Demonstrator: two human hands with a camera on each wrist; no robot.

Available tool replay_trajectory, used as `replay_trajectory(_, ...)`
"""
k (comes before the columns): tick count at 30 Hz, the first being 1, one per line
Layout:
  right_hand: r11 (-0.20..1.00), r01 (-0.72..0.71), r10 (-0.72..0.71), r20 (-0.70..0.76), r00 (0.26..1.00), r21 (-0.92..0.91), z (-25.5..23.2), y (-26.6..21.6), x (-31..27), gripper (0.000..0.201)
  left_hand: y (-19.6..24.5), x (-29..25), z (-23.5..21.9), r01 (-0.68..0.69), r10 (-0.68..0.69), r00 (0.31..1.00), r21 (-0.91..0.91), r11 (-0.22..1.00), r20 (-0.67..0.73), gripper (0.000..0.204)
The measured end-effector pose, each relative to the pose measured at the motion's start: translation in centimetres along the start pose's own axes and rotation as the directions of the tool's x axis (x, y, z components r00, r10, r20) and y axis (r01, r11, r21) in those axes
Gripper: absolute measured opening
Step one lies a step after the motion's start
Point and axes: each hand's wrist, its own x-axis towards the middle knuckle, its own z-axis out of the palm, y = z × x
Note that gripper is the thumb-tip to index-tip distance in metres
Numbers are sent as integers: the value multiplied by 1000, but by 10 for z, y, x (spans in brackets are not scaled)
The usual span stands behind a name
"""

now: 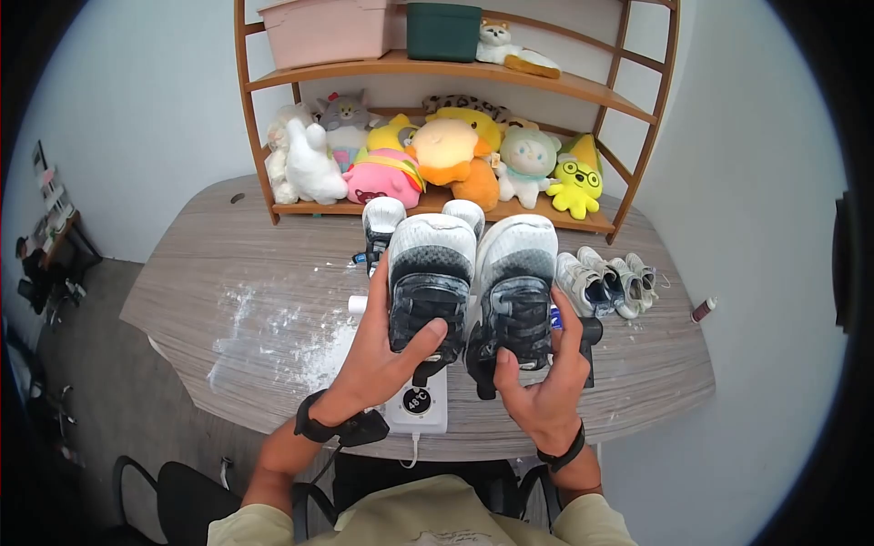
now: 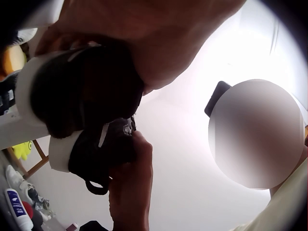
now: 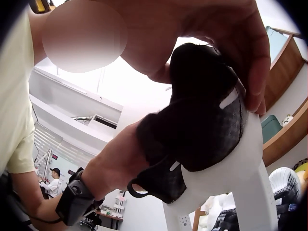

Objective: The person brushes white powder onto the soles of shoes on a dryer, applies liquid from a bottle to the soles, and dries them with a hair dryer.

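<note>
Two black-and-white sneakers are held up side by side above the table, toes pointing away from the body. The left hand [image 1: 378, 359] grips the left sneaker [image 1: 431, 273], its thumb on the laces. Around the right sneaker [image 1: 516, 282] the right hand [image 1: 553, 387] is curled, thumb near the tongue and fingers along the outer side. In the left wrist view, the left hand [image 2: 139, 33] covers part of its dark sneaker [image 2: 86, 91]. The right wrist view has the right hand [image 3: 216, 29] around a sneaker [image 3: 202, 110] with a white sole.
Behind the sneakers stands another pair [image 1: 383, 218]. Small white shoes [image 1: 596, 280] sit at the right, near a small bottle [image 1: 704, 309]. White powder [image 1: 319, 355] marks the table [image 1: 209, 273]. A white device [image 1: 428, 417] reading 48°C lies at the front edge. Plush toys [image 1: 382, 177] fill the shelf.
</note>
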Motion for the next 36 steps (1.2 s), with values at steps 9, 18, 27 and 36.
replay_trajectory(9, 983, -50, 54, 16, 998, -179, -5, 0, 0, 100, -25, 14, 2, -76, 57, 996, 315, 946, 70, 83)
replay_trajectory(18, 984, 99, -43, -339, 940, 150, 16, 22, -7, 96, -23, 7, 27, -114, 114, 993, 217, 970, 16, 100)
replay_trajectory(27, 977, 125, -175, -318, 932, -171, 22, 21, 0, 53, -18, -2, 33, -135, 140, 990, 148, 980, -27, 112)
replay_trajectory(36, 976, -5, -74, -350, 934, -219, -4, 45, 15, 22, -18, -3, 16, -134, 127, 987, 73, 988, 94, 104)
